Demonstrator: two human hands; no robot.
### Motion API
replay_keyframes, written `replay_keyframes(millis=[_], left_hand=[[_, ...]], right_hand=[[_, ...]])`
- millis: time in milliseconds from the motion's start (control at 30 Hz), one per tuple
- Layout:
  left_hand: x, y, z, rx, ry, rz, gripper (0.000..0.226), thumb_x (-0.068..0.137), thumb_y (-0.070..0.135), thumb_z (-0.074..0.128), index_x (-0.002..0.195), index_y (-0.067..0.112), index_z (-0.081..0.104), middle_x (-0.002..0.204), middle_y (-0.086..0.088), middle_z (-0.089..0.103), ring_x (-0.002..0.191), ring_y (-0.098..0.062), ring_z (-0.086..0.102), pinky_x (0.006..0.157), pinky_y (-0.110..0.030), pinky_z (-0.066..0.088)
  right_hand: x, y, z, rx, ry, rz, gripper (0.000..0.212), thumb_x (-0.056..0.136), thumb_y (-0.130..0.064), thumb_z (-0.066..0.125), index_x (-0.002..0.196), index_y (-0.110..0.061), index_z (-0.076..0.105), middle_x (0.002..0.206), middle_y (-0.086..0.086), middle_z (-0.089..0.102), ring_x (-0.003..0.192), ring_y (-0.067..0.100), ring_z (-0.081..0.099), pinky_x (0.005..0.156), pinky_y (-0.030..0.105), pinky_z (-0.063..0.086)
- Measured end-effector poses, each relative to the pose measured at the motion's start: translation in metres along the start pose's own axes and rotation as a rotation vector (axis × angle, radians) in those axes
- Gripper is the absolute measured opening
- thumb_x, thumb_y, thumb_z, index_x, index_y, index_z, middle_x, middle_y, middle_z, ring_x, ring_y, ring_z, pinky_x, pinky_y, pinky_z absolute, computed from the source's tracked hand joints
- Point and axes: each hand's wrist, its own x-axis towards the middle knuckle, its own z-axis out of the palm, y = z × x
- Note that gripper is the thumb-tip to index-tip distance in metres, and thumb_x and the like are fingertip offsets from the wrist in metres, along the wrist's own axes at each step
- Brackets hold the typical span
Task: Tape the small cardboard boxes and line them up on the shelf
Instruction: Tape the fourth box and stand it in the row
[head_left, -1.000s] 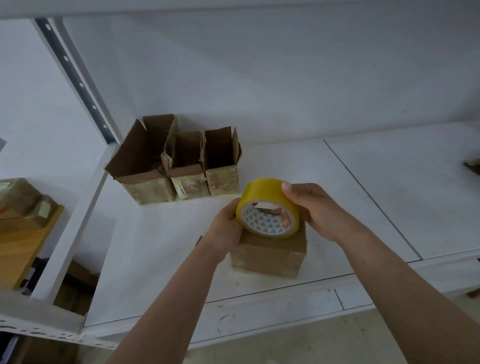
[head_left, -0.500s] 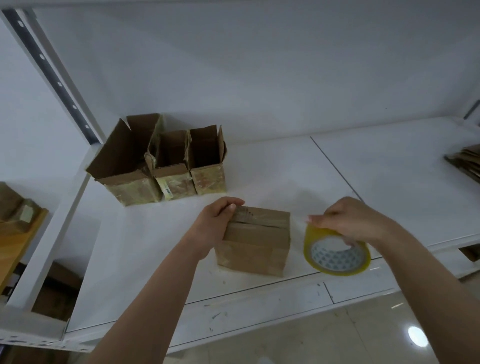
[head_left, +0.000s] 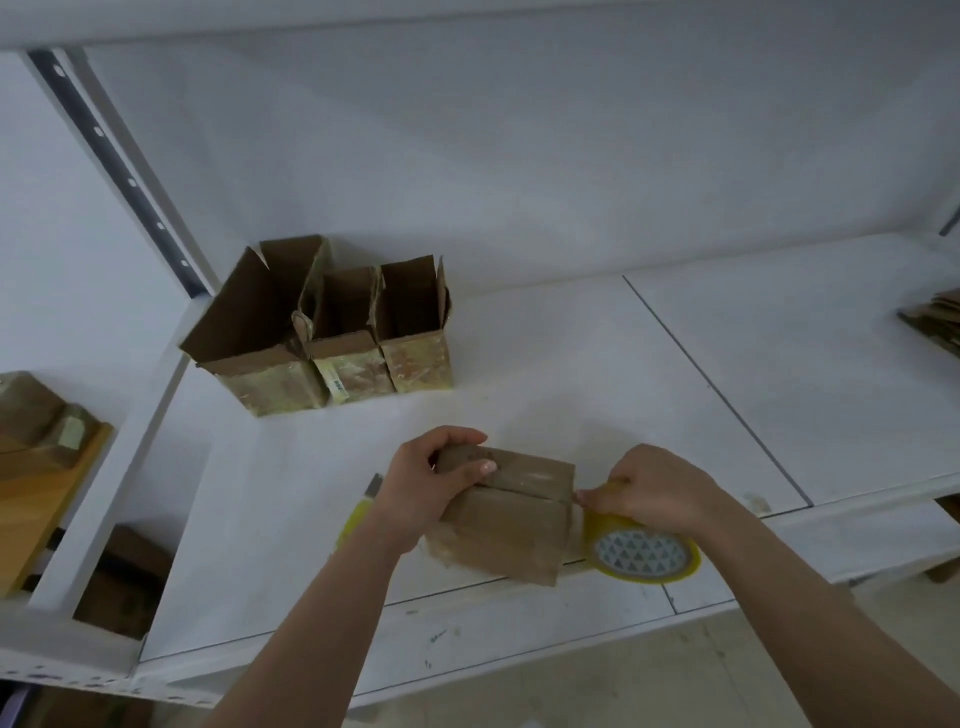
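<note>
A small closed cardboard box (head_left: 511, 525) sits near the front edge of the white shelf (head_left: 597, 374). My left hand (head_left: 431, 483) grips its left top edge, thumb lying over the flap seam. My right hand (head_left: 652, 491) holds a yellow tape roll (head_left: 644, 553) against the box's right side, fingertips at the box's top right corner. Three open-topped cardboard boxes (head_left: 322, 332) stand side by side at the back left of the shelf.
A yellow-handled tool (head_left: 358, 512) lies on the shelf behind my left wrist, mostly hidden. Flat cardboard pieces (head_left: 935, 322) are stacked at the far right. A wooden board with boxes (head_left: 36, 462) sits beyond the left upright (head_left: 119, 171).
The tape roll went from the box's top, out to the right, then back against its right side. My left hand shifted to clasp the box's top left edge.
</note>
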Motion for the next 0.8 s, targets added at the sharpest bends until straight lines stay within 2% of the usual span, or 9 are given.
replay_keyframes(millis=[100, 200, 333, 433, 533, 600, 667, 700, 800], left_hand=[[0.011, 0.011, -0.010, -0.026, 0.054, 0.099, 0.021, 0.077, 0.024, 0.081, 0.095, 0.033, 0.075, 0.094, 0.012, 0.071, 0.084, -0.001, 0.064, 0.067, -0.015, 0.053], [0.020, 0.015, -0.014, -0.001, 0.083, 0.100, 0.023, 0.078, 0.028, 0.081, 0.099, 0.032, 0.073, 0.096, 0.013, 0.070, 0.090, -0.007, 0.065, 0.071, -0.016, 0.053], [0.015, -0.004, -0.010, 0.260, -0.064, -0.003, 0.048, 0.070, 0.039, 0.085, 0.113, 0.035, 0.063, 0.109, 0.013, 0.060, 0.098, -0.008, 0.060, 0.077, -0.020, 0.053], [0.018, -0.009, -0.010, 0.362, -0.043, 0.042, 0.058, 0.070, 0.042, 0.085, 0.120, 0.033, 0.058, 0.118, 0.011, 0.055, 0.108, -0.010, 0.055, 0.088, -0.024, 0.048], [0.015, -0.009, -0.008, 0.469, 0.097, 0.144, 0.066, 0.076, 0.048, 0.078, 0.133, 0.026, 0.052, 0.126, 0.009, 0.049, 0.114, -0.007, 0.047, 0.096, -0.024, 0.039], [0.008, -0.012, -0.017, 0.420, 0.287, 0.161, 0.055, 0.088, 0.047, 0.065, 0.133, 0.019, 0.054, 0.128, 0.004, 0.053, 0.114, -0.010, 0.050, 0.097, -0.029, 0.043], [0.001, -0.021, -0.037, 0.459, 0.466, 0.077, 0.045, 0.095, 0.041, 0.056, 0.131, 0.014, 0.057, 0.131, -0.005, 0.056, 0.118, -0.018, 0.054, 0.097, -0.037, 0.047], [-0.003, -0.027, -0.047, 0.550, 0.502, -0.012, 0.044, 0.096, 0.040, 0.055, 0.132, 0.013, 0.057, 0.133, -0.008, 0.054, 0.122, -0.024, 0.052, 0.098, -0.040, 0.047], [-0.018, -0.042, -0.059, 0.912, 0.392, -0.280, 0.051, 0.096, 0.043, 0.055, 0.132, 0.008, 0.055, 0.136, -0.013, 0.047, 0.127, -0.034, 0.041, 0.099, -0.043, 0.041]], right_hand=[[0.003, -0.003, -0.006, 0.094, 0.086, -0.031, 0.059, 0.078, -0.063, 0.065, 0.045, -0.019, 0.044, 0.044, -0.006, 0.043, 0.042, 0.009, 0.047, 0.050, 0.025, 0.033], [0.009, -0.013, -0.009, 0.026, 0.163, -0.039, 0.057, 0.079, -0.064, 0.062, 0.048, -0.019, 0.046, 0.048, -0.005, 0.045, 0.046, 0.010, 0.048, 0.048, 0.024, 0.030], [0.011, -0.020, 0.009, -0.142, 0.106, 0.005, 0.054, 0.079, -0.062, 0.061, 0.052, -0.019, 0.044, 0.054, -0.006, 0.044, 0.052, 0.011, 0.050, 0.050, 0.024, 0.032], [0.013, -0.024, 0.010, -0.160, 0.101, 0.029, 0.049, 0.080, -0.060, 0.061, 0.056, -0.019, 0.047, 0.059, -0.005, 0.050, 0.058, 0.014, 0.054, 0.052, 0.024, 0.034], [0.013, -0.025, 0.009, -0.167, 0.105, 0.044, 0.049, 0.081, -0.059, 0.060, 0.058, -0.018, 0.048, 0.060, -0.004, 0.052, 0.059, 0.014, 0.055, 0.053, 0.024, 0.035], [0.011, -0.024, 0.010, -0.172, 0.112, 0.049, 0.049, 0.082, -0.059, 0.059, 0.057, -0.018, 0.049, 0.060, -0.004, 0.053, 0.060, 0.015, 0.058, 0.055, 0.024, 0.038], [0.011, -0.022, 0.011, -0.161, 0.124, 0.055, 0.049, 0.083, -0.058, 0.059, 0.057, -0.017, 0.050, 0.061, -0.002, 0.056, 0.063, 0.017, 0.061, 0.057, 0.025, 0.039], [0.011, -0.022, 0.011, -0.152, 0.128, 0.056, 0.048, 0.083, -0.057, 0.060, 0.057, -0.017, 0.050, 0.061, -0.002, 0.057, 0.065, 0.018, 0.062, 0.057, 0.025, 0.039], [0.011, -0.022, 0.010, -0.136, 0.124, 0.049, 0.046, 0.082, -0.056, 0.060, 0.059, -0.016, 0.053, 0.063, 0.000, 0.063, 0.067, 0.019, 0.066, 0.059, 0.026, 0.042]])
